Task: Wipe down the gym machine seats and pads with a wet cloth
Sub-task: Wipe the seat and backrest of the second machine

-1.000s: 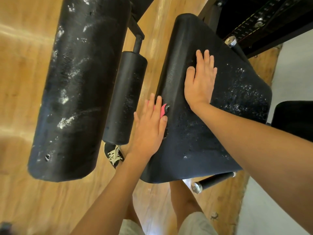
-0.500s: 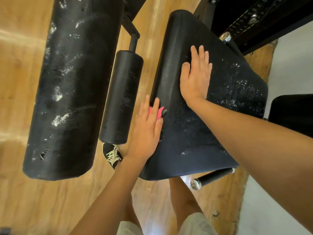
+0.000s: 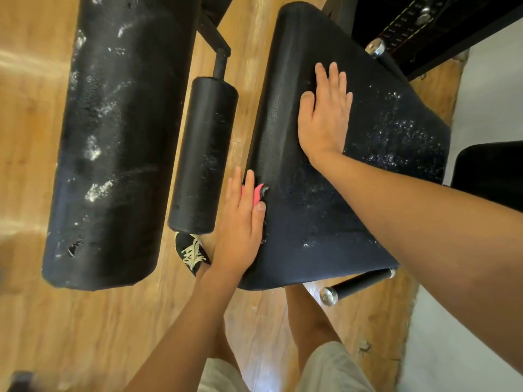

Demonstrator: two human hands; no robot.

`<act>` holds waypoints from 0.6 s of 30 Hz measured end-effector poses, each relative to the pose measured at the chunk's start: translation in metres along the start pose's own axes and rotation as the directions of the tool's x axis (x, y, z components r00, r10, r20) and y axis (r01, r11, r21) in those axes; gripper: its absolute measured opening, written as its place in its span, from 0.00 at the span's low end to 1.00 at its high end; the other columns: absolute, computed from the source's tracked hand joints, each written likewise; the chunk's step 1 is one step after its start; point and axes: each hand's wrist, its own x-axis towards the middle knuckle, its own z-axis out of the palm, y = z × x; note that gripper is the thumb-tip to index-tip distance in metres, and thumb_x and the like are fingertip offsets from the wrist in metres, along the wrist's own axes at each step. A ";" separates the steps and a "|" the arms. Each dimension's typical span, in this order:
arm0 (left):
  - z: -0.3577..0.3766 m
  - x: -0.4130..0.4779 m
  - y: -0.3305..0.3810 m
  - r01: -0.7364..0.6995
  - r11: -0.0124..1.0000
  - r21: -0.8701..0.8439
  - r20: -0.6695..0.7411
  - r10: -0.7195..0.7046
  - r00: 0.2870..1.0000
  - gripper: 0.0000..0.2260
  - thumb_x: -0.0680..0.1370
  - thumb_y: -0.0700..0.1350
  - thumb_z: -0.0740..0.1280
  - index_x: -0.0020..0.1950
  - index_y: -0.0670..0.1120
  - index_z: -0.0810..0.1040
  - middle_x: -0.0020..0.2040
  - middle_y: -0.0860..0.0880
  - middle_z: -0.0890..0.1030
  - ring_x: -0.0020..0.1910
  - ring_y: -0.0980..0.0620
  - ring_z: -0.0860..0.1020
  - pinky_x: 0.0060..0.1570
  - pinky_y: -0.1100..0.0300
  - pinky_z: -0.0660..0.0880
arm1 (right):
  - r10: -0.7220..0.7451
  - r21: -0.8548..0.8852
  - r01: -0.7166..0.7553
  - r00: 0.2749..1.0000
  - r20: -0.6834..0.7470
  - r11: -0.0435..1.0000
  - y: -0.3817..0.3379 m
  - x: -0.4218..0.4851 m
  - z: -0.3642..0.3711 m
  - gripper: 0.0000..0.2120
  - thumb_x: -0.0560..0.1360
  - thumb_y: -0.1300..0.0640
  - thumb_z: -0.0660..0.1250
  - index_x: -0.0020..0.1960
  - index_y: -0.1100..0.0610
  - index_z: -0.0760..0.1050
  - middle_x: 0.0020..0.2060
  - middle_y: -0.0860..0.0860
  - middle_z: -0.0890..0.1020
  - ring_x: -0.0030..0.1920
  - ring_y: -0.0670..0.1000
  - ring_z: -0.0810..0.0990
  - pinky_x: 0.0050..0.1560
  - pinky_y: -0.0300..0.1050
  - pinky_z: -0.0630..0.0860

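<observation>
Left hand presses the pink wet cloth flat on the black padded vinyl seat, left edge. Right hand open, bracing the top. Suggest overlapping strokes toward the speckled right side.

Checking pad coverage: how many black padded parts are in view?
4: large roller at left, small roller at centre, seat pad under both hands, partial pad at right edge.

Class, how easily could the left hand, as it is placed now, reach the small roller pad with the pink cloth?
Probably yes. The left hand presses the pink cloth on the seat's left edge; the small roller pad lies just left, with only open floor between.
</observation>
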 end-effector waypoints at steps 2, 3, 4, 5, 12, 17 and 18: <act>0.002 -0.025 -0.003 0.014 1.000 -0.015 0.000 -0.014 1.000 0.24 0.87 0.57 0.48 0.78 0.69 0.39 0.82 0.64 0.40 0.82 0.57 0.46 0.79 0.44 0.58 | 0.001 0.005 -0.001 1.000 0.001 1.000 -0.001 -0.001 0.000 0.27 0.84 0.49 0.50 0.82 0.51 0.60 0.83 0.53 0.58 0.83 0.55 0.51 0.83 0.58 0.47; 0.002 -0.043 -0.005 0.028 0.999 -0.025 0.001 -0.028 1.000 0.24 0.87 0.56 0.49 0.78 0.68 0.40 0.82 0.64 0.42 0.82 0.57 0.47 0.79 0.46 0.58 | 0.001 0.009 -0.001 1.000 0.003 1.000 -0.001 -0.001 0.000 0.27 0.84 0.49 0.50 0.82 0.51 0.60 0.83 0.53 0.58 0.83 0.55 0.51 0.83 0.58 0.47; 0.003 -0.062 -0.008 0.037 0.999 -0.032 0.005 -0.037 0.999 0.23 0.87 0.55 0.49 0.79 0.67 0.42 0.82 0.63 0.43 0.82 0.57 0.48 0.80 0.51 0.56 | 0.001 0.011 -0.001 1.000 0.005 1.000 -0.001 -0.001 0.000 0.27 0.84 0.49 0.50 0.82 0.51 0.60 0.83 0.53 0.58 0.83 0.55 0.51 0.83 0.57 0.46; 0.004 -0.081 -0.009 0.040 0.999 -0.025 0.011 -0.040 0.999 0.23 0.87 0.56 0.49 0.79 0.66 0.43 0.82 0.63 0.43 0.82 0.57 0.48 0.80 0.58 0.53 | 0.001 0.013 -0.001 1.000 0.007 1.000 -0.001 -0.001 -0.001 0.27 0.84 0.49 0.50 0.82 0.51 0.60 0.83 0.53 0.58 0.84 0.55 0.50 0.83 0.57 0.46; 0.009 -0.093 -0.010 0.018 0.973 0.231 0.047 -0.030 0.998 0.24 0.87 0.58 0.44 0.81 0.63 0.39 0.83 0.57 0.42 0.82 0.52 0.41 0.77 0.49 0.42 | 0.006 0.036 -0.008 0.999 0.050 0.999 -0.001 0.001 -0.004 0.27 0.84 0.50 0.50 0.83 0.52 0.58 0.83 0.54 0.56 0.84 0.55 0.49 0.82 0.59 0.45; 0.011 -0.074 -0.008 -0.027 0.934 0.357 0.026 0.019 0.999 0.24 0.88 0.56 0.46 0.82 0.55 0.45 0.83 0.58 0.41 0.82 0.51 0.40 0.79 0.58 0.35 | -0.010 0.186 -0.010 0.994 0.108 0.982 0.018 -0.005 -0.019 0.27 0.85 0.50 0.52 0.82 0.53 0.59 0.83 0.53 0.56 0.84 0.52 0.49 0.82 0.57 0.39; 0.013 -0.071 -0.007 -0.021 0.932 0.362 0.016 0.016 1.000 0.24 0.88 0.57 0.46 0.82 0.56 0.44 0.83 0.57 0.41 0.82 0.52 0.40 0.79 0.57 0.36 | -0.003 0.185 -0.015 0.996 0.094 0.983 0.025 -0.010 -0.023 0.26 0.85 0.50 0.52 0.82 0.54 0.59 0.83 0.53 0.57 0.83 0.51 0.50 0.82 0.57 0.39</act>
